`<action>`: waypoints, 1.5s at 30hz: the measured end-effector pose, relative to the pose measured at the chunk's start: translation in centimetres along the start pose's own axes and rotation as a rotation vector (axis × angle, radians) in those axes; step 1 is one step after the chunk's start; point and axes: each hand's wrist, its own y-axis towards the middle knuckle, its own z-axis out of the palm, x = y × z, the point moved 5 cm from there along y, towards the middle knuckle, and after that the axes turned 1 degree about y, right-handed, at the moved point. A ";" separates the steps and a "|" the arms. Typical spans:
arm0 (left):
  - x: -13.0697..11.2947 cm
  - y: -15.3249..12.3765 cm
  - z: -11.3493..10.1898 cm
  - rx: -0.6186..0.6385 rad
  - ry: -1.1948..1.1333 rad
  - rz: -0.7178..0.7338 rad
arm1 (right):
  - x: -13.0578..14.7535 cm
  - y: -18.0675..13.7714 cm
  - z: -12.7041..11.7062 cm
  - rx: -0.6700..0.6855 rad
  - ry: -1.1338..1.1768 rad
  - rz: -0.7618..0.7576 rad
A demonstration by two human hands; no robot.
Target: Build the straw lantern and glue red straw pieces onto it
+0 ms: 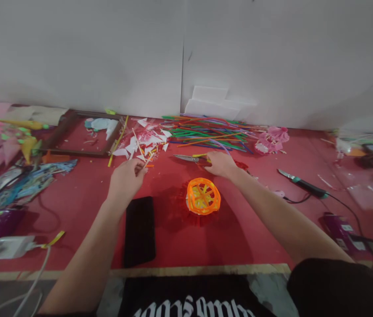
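A smooth black smartphone (139, 231) is being borne flat by the red tabletop (173, 251). Slightly farther, to its right, a rounded, basket-like piece (204, 196) of bright orange strips is being filled with yellow within its open lattice. Beyond, jagged white scraps (149, 140) are being strewn beside a heap of slender coloured rods (209, 134). By the left hand (126, 179), near the scraps, a thin pale strip (149, 160) is being pinched between thumb and fingers. By the right hand (221, 164), the handle end of metal-bladed scissors (186, 157) is being partly covered; how tightly it is being gripped cannot be told.
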 end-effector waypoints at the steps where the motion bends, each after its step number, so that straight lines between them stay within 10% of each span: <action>1: 0.0 0.2 0.3 0.007 -0.031 0.005 | -0.3 -0.5 -0.2 -0.005 0.020 0.015; 12: -4.7 -0.9 6.3 0.135 -0.105 0.233 | -2.7 -4.4 0.0 -0.013 0.098 0.147; 21: -9.2 -4.1 1.8 0.278 -0.316 0.762 | 1.6 -11.2 -6.4 -0.164 0.475 0.069; 26: -10.3 -5.0 0.9 0.297 -0.471 0.905 | 4.8 -14.0 -4.8 0.091 0.730 -0.027; 31: -9.8 -5.9 -0.1 0.089 -0.463 0.952 | 3.9 -12.5 -3.5 -0.092 1.038 -0.073; 36: -10.0 -7.6 -0.5 -0.034 -0.433 0.987 | 4.8 -14.2 -6.6 -0.384 0.864 -0.221; 45: -11.0 -8.3 -1.0 -0.076 -0.355 1.040 | 8.2 -17.1 -8.1 -0.507 0.531 -0.573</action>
